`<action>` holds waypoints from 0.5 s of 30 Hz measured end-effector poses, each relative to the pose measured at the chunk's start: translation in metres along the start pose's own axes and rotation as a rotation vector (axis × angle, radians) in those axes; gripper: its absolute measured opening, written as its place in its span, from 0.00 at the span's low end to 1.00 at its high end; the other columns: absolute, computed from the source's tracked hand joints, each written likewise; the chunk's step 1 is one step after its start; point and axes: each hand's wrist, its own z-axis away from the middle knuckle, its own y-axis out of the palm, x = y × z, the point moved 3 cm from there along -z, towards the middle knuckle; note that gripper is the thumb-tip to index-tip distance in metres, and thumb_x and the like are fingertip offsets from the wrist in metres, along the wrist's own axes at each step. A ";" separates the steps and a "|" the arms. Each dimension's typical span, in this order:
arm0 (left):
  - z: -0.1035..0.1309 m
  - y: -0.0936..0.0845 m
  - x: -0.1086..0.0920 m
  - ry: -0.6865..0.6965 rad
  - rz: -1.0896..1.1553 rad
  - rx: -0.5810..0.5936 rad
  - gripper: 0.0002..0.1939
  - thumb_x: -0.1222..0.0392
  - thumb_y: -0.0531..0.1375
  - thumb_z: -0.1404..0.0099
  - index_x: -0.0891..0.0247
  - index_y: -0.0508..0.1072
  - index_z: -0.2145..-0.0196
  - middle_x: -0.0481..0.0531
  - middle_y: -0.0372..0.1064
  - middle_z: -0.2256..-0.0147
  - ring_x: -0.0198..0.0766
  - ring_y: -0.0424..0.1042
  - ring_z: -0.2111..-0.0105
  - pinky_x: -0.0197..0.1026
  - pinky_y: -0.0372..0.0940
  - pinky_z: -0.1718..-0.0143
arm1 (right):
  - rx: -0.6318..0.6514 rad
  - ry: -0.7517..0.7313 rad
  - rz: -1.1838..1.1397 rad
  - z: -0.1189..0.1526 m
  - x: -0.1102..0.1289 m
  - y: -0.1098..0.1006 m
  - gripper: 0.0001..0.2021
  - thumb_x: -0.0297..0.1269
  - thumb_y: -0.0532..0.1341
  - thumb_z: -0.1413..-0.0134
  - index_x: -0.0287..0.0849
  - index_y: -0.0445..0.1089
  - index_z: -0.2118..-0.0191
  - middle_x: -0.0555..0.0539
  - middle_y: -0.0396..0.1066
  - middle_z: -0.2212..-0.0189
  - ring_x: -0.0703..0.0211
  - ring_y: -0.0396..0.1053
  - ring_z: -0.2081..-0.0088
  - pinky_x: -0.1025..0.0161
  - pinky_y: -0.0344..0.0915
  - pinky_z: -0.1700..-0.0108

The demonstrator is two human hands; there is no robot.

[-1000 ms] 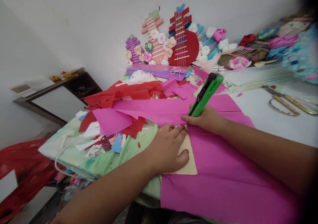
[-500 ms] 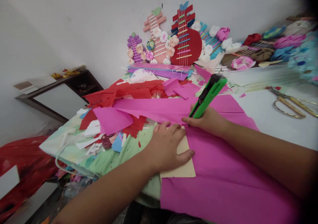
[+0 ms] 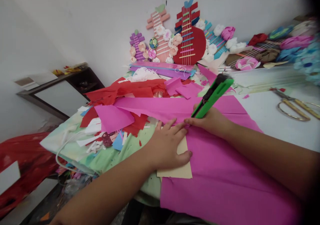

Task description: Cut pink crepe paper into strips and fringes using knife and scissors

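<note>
A large magenta sheet (image 3: 225, 181) covers the near right part of the table. On its left edge lies a cream card (image 3: 183, 170), with my left hand (image 3: 167, 145) flat on top, fingers spread and thumb toward the right. My right hand (image 3: 210, 121) is wrapped round a green cutter (image 3: 212, 97), tilted with its top to the upper right. The cutter's lower end is near the card's top edge, close to my left fingertips; its tip is hidden by my fingers.
Scissors (image 3: 292, 102) lie at the right. Red paper (image 3: 140, 88) and magenta scraps (image 3: 113, 116) spread behind and to the left. A white cable (image 3: 58, 151) hangs over the left edge. Decorated instrument shapes, one red (image 3: 196, 45), lean against the wall.
My left hand and the cream card have shifted slightly left on the magenta sheet. The green cutter leans a little more to the right. The whole view has moved slightly.
</note>
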 end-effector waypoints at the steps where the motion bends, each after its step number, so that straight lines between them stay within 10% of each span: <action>1: 0.000 0.000 0.000 0.011 0.000 -0.001 0.30 0.44 0.50 0.43 0.61 0.57 0.46 0.56 0.54 0.45 0.55 0.45 0.43 0.64 0.41 0.47 | -0.009 -0.002 -0.011 0.000 -0.001 -0.001 0.21 0.55 0.59 0.66 0.41 0.54 0.82 0.53 0.56 0.84 0.66 0.54 0.78 0.66 0.53 0.75; 15: 0.001 0.001 0.000 -0.014 -0.014 0.016 0.32 0.44 0.49 0.42 0.63 0.55 0.45 0.58 0.52 0.44 0.55 0.50 0.46 0.60 0.48 0.49 | 0.026 -0.038 0.077 -0.001 0.002 0.003 0.18 0.51 0.60 0.65 0.41 0.57 0.81 0.52 0.59 0.83 0.65 0.56 0.78 0.66 0.53 0.74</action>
